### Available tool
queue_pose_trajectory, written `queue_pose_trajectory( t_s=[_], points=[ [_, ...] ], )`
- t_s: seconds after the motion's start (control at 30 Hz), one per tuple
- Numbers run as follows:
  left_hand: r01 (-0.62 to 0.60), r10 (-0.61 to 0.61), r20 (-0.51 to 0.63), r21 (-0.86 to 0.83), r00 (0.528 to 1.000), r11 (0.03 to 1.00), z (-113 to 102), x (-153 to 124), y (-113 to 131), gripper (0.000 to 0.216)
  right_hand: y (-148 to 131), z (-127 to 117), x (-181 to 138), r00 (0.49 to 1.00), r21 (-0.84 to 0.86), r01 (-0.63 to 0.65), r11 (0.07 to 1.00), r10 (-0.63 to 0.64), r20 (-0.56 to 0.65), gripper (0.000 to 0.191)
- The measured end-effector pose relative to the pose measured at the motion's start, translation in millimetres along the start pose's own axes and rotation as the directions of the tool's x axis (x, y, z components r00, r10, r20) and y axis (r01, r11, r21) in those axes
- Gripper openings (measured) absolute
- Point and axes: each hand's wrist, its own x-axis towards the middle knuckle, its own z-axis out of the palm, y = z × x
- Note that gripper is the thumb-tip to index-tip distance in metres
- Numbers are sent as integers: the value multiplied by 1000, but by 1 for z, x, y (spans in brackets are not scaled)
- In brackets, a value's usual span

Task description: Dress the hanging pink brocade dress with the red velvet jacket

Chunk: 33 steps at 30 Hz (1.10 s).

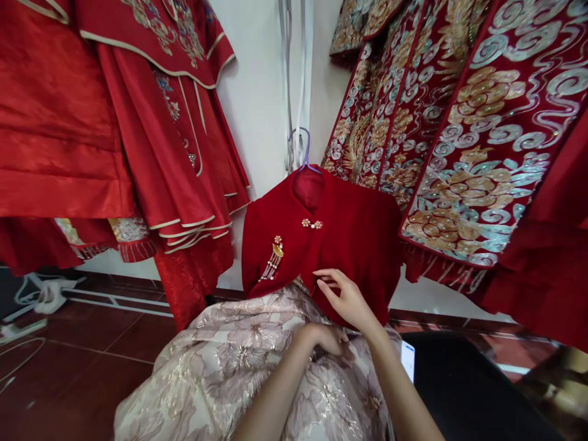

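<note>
A short red velvet jacket (pixel 349 233) hangs on a purple hanger (pixel 305 147) against the white wall, with a pearl clasp (pixel 312 224) at the collar and a gold tassel brooch (pixel 274 256) on its left front. Below it spreads a pale floral brocade skirt (pixel 229 367). My right hand (pixel 349 299) touches the jacket's lower front edge, fingers spread along the hem. My left hand (pixel 324 340) rests lower on the skirt's waist, fingers curled into the fabric under the jacket.
Red satin garments (pixel 114 122) hang at the left. Heavily embroidered red and gold robes (pixel 468 135) hang at the right. White cables (pixel 41 294) lie on the dark red tiled floor (pixel 82 367). A dark surface with a white phone (pixel 408 358) sits at lower right.
</note>
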Motion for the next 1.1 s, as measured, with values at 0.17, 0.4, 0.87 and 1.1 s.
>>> queue_pose_trajectory(
  t_s=[0.17,0.4,0.87,1.1],
  points=[
    [-220,231,-130,93,964,971,-73,-46,40,17,36,14,1,994,55,-104,993,106,-34,25],
    [-428,224,-905,53,360,902,-146,-61,91,13,26,29,5,982,140,-118,983,137,-134,32],
    [-338,105,-923,-28,370,941,-102,-24,53,7,23,58,27,870,-85,-26,996,-19,-492,53],
    [-275,-155,-614,-546,774,791,-89,-24,60,47,15,1,30,942,294,-77,953,167,-291,35]
  ],
)
